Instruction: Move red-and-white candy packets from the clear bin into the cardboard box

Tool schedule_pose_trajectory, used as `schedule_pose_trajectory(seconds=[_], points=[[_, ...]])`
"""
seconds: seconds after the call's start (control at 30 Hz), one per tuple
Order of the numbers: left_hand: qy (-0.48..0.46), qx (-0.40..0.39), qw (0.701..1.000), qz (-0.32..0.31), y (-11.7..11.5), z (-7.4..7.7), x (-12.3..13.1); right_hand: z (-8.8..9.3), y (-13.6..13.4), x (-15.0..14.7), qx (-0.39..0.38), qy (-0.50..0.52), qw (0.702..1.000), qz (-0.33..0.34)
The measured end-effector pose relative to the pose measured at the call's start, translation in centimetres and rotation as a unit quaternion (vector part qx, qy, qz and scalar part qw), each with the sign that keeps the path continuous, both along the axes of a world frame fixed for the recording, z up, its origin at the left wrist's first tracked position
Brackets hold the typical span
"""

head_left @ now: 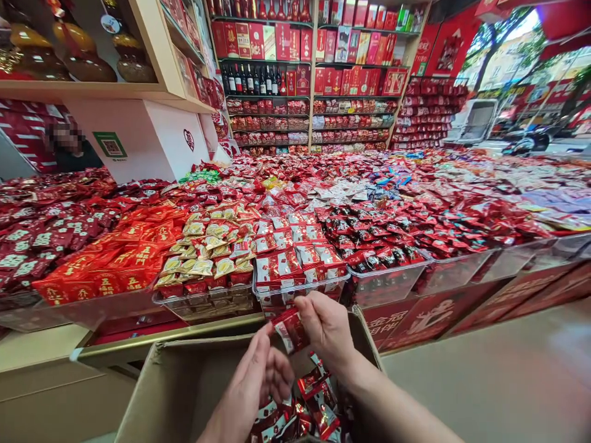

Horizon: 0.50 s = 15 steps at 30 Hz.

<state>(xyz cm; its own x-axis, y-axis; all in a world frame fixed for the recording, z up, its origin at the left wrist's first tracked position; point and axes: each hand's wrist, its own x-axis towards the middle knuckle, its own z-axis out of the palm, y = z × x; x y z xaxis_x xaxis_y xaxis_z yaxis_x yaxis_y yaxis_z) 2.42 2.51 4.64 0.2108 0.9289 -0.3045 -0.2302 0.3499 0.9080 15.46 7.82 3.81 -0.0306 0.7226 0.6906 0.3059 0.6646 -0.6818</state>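
My right hand (329, 329) pinches a small red and white candy packet (290, 329) just above an open cardboard box (175, 387). My left hand (258, 378) is beside it, fingers curled, its fingertips touching the packet's lower edge. More of the same red packets (305, 412) lie piled in the box's bottom. Straight ahead, a clear plastic bin (300, 289) holds matching red and white packets.
A long display counter (138, 344) carries clear bins heaped with red, gold and dark wrapped sweets. Shelves (314, 74) of red boxes and bottles line the back wall. A person (69, 147) sits behind the counter at left. Bare floor (508, 381) lies to the right.
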Motion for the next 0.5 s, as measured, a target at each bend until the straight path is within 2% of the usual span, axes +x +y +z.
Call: schedule_pose_trajectory(seconds=[0.07, 0.1, 0.17, 0.2, 0.27, 0.3, 0.37, 0.43, 0.5], points=[[-0.081, -0.085, 0.993, -0.021, 0.0, 0.1, 0.0, -0.3, -0.5, 0.2, 0.131, -0.048, 0.989, 0.043], [-0.116, -0.103, 0.988, -0.009, 0.0, 0.3, 0.0, -0.5, -0.8, 0.3, 0.172, -0.068, 0.980, 0.076], [-0.143, -0.085, 0.985, 0.048, 0.0, 0.6, -0.1, -0.9, -1.7, 0.3, 0.180, -0.072, 0.975, 0.111], [-0.131, -0.061, 0.986, 0.077, 0.1, 0.8, -0.2, -1.1, -2.0, 0.2, 0.150, -0.052, 0.982, 0.100], [-0.081, 0.014, 0.991, 0.108, 0.1, 0.7, -0.4, -1.6, -2.6, 0.1, 0.028, 0.019, 0.997, 0.066], [-0.051, 0.057, 0.991, 0.110, 0.1, 0.5, -0.5, -1.8, -2.7, 0.0, -0.054, 0.057, 0.995, 0.064], [0.011, 0.125, 0.988, 0.092, 0.0, -0.3, -0.7, -2.0, -2.7, -0.2, -0.192, 0.111, 0.971, 0.092], [0.055, 0.157, 0.984, 0.059, -0.2, -1.1, -0.8, -2.1, -2.5, -0.5, -0.250, 0.122, 0.952, 0.130], [0.075, 0.158, 0.984, 0.040, -0.3, -1.8, -0.7, -2.2, -2.4, -0.7, -0.247, 0.112, 0.953, 0.137]])
